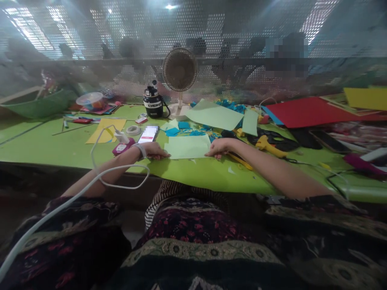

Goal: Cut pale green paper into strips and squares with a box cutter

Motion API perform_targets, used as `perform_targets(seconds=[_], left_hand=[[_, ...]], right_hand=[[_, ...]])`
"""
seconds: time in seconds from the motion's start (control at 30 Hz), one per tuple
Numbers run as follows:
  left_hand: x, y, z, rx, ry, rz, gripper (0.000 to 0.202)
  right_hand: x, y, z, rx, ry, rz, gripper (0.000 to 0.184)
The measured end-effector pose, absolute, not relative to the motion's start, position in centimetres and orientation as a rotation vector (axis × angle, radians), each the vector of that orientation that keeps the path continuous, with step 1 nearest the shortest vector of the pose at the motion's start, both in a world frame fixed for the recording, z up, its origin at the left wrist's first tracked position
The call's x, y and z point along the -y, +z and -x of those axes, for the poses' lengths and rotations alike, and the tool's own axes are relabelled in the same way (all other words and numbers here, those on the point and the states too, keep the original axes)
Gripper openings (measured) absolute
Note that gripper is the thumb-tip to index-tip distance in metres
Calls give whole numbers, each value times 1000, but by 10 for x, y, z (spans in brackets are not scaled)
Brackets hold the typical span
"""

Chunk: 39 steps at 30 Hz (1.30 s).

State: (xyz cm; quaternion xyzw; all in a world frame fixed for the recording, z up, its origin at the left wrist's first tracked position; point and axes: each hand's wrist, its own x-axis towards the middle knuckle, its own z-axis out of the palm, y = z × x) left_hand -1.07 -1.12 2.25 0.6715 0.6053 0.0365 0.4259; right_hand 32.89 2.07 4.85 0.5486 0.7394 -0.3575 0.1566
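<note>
A pale green sheet of paper [190, 146] lies on the bright green table [193, 175] in front of me. My left hand [155, 150] pinches its near left corner between thumb and fingers. At the near right corner, my right hand [218, 148] grips the paper the same way. Beyond the sheet are blue paper scraps [196, 132] and a larger pale green sheet [214, 114]. A phone with a lit screen [148, 134] rests just past my left hand. Right of my right hand lies a yellow glue gun [269, 146].
A small fan [179, 70] and a dark jug [152, 102] stand at the back. A white cable [121, 167] loops over my left forearm. Left are a yellow sheet [104, 131] and a green basin [38, 104]. Red paper [320, 112] lies right. A perforated screen [211, 36] rises behind.
</note>
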Motion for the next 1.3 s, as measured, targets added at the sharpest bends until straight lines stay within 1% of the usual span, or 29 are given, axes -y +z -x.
perform_targets(seconds=[0.1, 0.2, 0.4, 0.47, 0.57, 0.7, 0.77, 0.8, 0.9, 0.93, 1.0, 1.03, 1.07, 1.13, 1.2, 1.3], left_hand=[[14, 23, 17, -1604, -16, -1587, 55], [16, 24, 19, -1607, 0, -1547, 55], [23, 24, 35, -1610, 23, -1482, 58], [26, 25, 38, -1600, 34, -1459, 59], [28, 27, 38, -1591, 25, -1448, 59], [35, 29, 37, -1617, 35, -1525, 57], [41, 27, 35, -1659, 138, -1591, 57], [44, 26, 32, -1676, 250, -1621, 56], [47, 23, 12, -1670, 596, -1792, 52], [46, 22, 1, -1639, 660, -1917, 50], [39, 21, -24, -1520, 694, -2227, 46], [34, 20, -37, -1404, 669, -2368, 44], [29, 19, -50, -1291, 620, -2489, 45], [18, 12, -71, -1157, 475, -2650, 57], [10, 4, -85, -1161, 326, -2696, 71], [6, -9, -91, -1215, 179, -2681, 76]], right_hand=[[-21, 49, -332, -2102, -1037, -1562, 56], [-19, 49, -334, -2060, -1052, -1595, 56], [-13, 52, -335, -2063, -1136, -1610, 49], [-10, 54, -336, -2065, -1172, -1617, 44], [-4, 55, -335, -2087, -1178, -1644, 31], [11, 53, -334, -2198, -1086, -1712, 15], [24, 51, -340, -2332, -954, -1789, 3], [32, 50, -346, -2420, -848, -1845, 4], [56, 43, -368, -2652, -235, -2079, 18], [64, 40, -375, -2655, -46, -2128, 21], [75, 32, -386, -2573, 187, -2149, 26], [78, 29, -389, -2513, 237, -2134, 29], [80, 25, -391, -2455, 251, -2111, 32], [79, 20, -390, -2368, 242, -2074, 37], [76, 16, -387, -2331, 251, -2061, 37], [71, 13, -385, -2337, 261, -2073, 34]])
